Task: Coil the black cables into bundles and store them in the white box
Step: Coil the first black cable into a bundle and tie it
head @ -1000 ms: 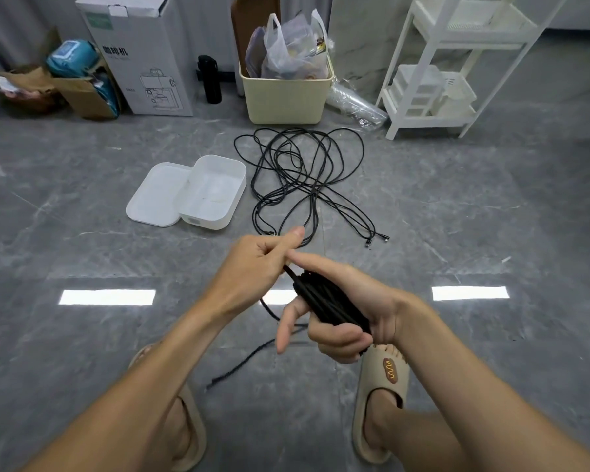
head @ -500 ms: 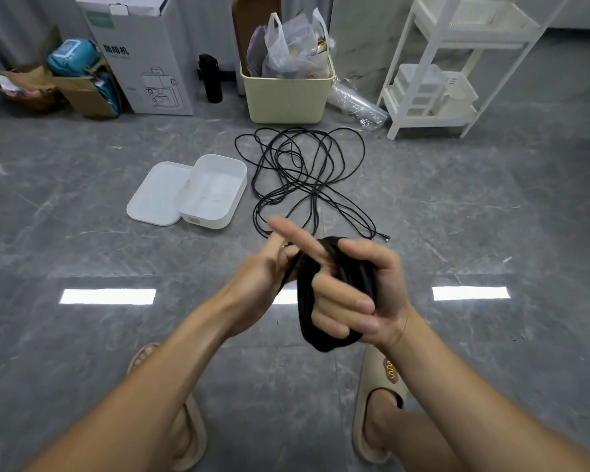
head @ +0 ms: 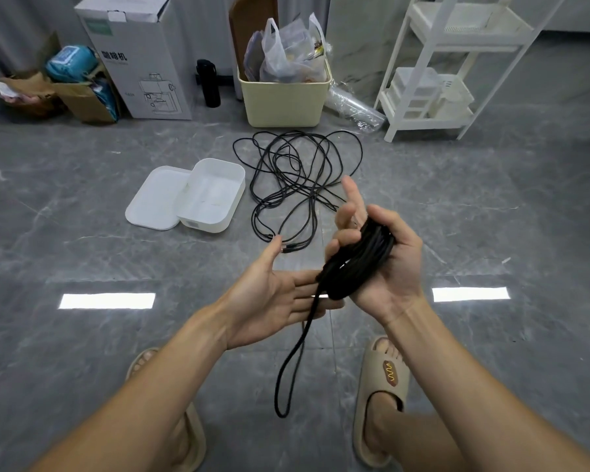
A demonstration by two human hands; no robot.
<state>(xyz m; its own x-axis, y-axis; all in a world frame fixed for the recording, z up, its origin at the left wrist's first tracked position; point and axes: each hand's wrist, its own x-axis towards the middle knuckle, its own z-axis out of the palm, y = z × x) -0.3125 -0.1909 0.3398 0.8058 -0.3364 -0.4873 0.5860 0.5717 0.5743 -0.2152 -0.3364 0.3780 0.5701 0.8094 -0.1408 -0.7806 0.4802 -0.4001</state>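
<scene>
Cable bundle (head: 358, 260) | right hand (head: 385, 264) holds | left hand (head: 273, 298) has released, seemingly

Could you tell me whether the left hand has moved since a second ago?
Yes. The left hand let go of the bundle and opened, dropping toward the camera, away from the white box.

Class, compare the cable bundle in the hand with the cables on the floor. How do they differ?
The bundle is wound tight; the floor cables sprawl in loose loops. The bundle rests in the right hand, with one loop hanging down; the floor cables lie untouched beside the white box. Both are black.
</scene>
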